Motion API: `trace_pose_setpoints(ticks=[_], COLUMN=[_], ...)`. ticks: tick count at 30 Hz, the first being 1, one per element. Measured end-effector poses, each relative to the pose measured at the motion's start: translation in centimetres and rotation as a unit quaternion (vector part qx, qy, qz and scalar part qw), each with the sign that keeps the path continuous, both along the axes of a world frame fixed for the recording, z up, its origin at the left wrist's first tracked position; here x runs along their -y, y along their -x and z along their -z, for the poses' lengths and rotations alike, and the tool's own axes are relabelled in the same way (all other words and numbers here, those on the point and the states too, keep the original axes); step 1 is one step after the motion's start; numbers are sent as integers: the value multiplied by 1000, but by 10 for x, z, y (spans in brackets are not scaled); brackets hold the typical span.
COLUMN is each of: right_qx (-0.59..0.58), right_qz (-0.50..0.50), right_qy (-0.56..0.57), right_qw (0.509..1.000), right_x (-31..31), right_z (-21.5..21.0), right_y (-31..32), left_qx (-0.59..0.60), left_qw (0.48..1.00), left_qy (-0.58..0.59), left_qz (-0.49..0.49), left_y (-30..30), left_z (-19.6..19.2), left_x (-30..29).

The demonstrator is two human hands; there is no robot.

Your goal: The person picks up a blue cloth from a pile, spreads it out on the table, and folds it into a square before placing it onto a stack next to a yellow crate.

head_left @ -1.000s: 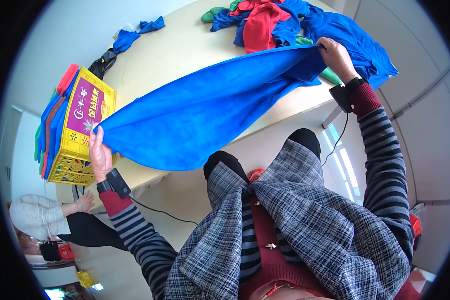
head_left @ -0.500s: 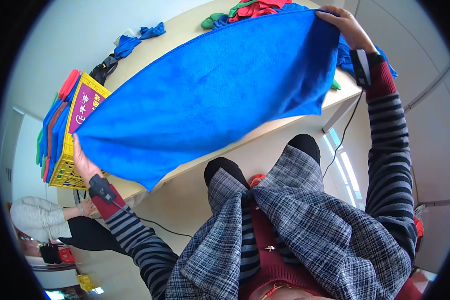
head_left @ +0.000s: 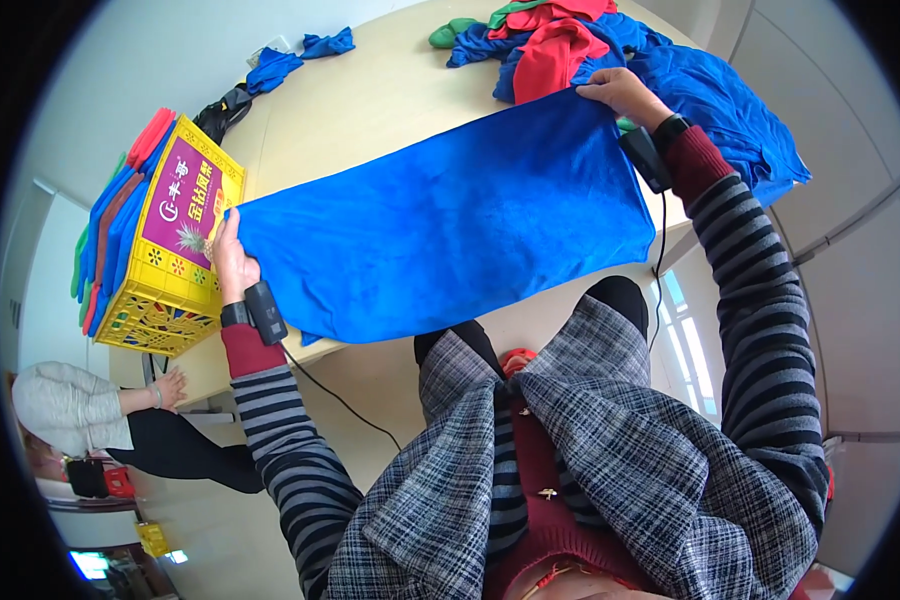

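A blue towel (head_left: pixel 440 220) is stretched between my two hands, over the near edge of the table. Its left end is pinched by my left hand (head_left: pixel 232 262), fingers closed on the corner, close to the yellow crate. My right hand (head_left: pixel 625 97) grips the upper right corner, just in front of a heap of cloths. The towel's lower edge hangs past the table's front, above my knees. Each of my wrists carries a black strapped device with a cable.
On the pale table (head_left: pixel 370 100), a yellow plastic crate (head_left: pixel 170 325) holds folded cloths (head_left: pixel 110 235) in several colours. Loose blue, red and green cloths (head_left: pixel 560 60) lie heaped at the far right. Small blue cloths (head_left: pixel 275 70) sit at the back left. Another person's hand (head_left: pixel 170 390) rests near the table's left edge.
Both hands have come closer together and nearer to each other in height; the right came down and inward, the left moved right. The towel now hangs narrower, and the cloth heap shows more.
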State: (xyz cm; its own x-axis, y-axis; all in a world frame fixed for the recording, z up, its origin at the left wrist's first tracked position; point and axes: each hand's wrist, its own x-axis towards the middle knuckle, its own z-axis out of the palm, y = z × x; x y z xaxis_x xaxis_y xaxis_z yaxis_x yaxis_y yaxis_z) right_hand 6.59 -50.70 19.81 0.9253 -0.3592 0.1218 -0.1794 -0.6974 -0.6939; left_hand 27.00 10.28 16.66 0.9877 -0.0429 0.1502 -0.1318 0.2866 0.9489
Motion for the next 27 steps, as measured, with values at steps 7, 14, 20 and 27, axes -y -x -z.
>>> trace_pose_setpoints(ticks=[7, 14, 20, 27], right_qx=[22, 11, -20, -28], right_qz=[-52, -127, -131, -117], right_qy=[-138, -297, -340, -380], right_qw=[989, 946, 931, 917], right_x=[-85, -170, -200, -204], right_z=[12, 14, 30, 42], right_y=[14, 39, 47, 51], left_qx=[124, 139, 259, 356], left_qw=[987, 970, 935, 888], left_qy=[-96, -172, -232, -290], left_qz=[17, 99, 64, 15], left_y=[74, 173, 200, 218], left_z=[-12, -4, 30, 41], left_x=[92, 201, 240, 243])
